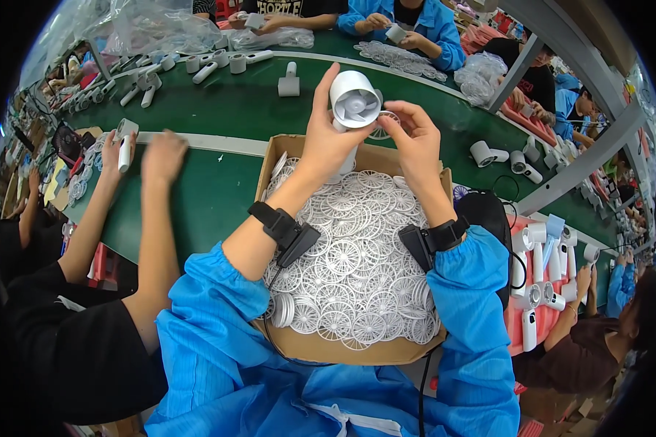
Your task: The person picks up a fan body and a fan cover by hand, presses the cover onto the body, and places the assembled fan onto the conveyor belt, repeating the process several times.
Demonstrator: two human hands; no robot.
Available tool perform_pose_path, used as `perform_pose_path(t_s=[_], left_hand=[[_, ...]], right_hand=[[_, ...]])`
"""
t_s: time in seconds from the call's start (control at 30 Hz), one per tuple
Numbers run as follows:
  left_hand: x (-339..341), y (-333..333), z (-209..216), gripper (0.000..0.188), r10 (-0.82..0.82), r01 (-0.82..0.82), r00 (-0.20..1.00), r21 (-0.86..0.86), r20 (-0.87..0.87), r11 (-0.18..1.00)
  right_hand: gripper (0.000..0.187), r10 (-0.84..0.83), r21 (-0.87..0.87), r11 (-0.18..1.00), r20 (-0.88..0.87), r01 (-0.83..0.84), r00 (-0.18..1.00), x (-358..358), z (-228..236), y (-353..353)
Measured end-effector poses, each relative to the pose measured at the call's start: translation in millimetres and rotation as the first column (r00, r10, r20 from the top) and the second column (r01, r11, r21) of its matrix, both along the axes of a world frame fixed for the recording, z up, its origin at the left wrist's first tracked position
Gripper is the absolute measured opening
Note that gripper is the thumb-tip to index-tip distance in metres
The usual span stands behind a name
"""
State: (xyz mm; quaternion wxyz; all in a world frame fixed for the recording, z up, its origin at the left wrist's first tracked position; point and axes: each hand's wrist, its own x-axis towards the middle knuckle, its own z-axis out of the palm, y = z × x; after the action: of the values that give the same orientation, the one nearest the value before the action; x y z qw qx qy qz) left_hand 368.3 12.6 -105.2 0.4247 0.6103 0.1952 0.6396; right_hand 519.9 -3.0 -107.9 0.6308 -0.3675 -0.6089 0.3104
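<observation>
Holding a white handheld fan [353, 102] above the cardboard box [357, 353], the left hand [328, 142] had its fingers wrapped round the fan's round head and short handle, with the impeller facing up toward the camera. The right hand [415, 142] pinched a thin white spoked grille [381, 130] between thumb and forefinger, touching the fan head's rim on the side nearest those fingers. The grille looked tilted against the rim rather than flat on it, so pressing from there could have seated it crooked or bent its fine spokes. The pinch was narrow and near the grille's edge; a slip would probably have dropped it among the loose grilles [350, 269] heaped in the box just below both hands, where it would be hard to single out. Beyond the fingers, on the green worktop [219, 109], lay more fan bodies [211, 65], and a neighbour's hand [162, 153] worked well apart to the left.
</observation>
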Motion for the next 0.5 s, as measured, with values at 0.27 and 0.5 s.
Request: perform_pose_path(t_s=[0.27,0.5], left_hand=[[4,2,-8,0.091,0.077,-0.071,0.983,-0.041,0.165,0.997],[5,-10,2,0.087,0.045,-0.034,0.993,-0.099,0.112,0.994]], right_hand=[[0.039,-0.595,0.635,0.732,0.420,0.246,0.685,-8,1,-4],[0.042,-0.684,0.703,0.652,0.383,0.284,0.621,-7,5,-6]])
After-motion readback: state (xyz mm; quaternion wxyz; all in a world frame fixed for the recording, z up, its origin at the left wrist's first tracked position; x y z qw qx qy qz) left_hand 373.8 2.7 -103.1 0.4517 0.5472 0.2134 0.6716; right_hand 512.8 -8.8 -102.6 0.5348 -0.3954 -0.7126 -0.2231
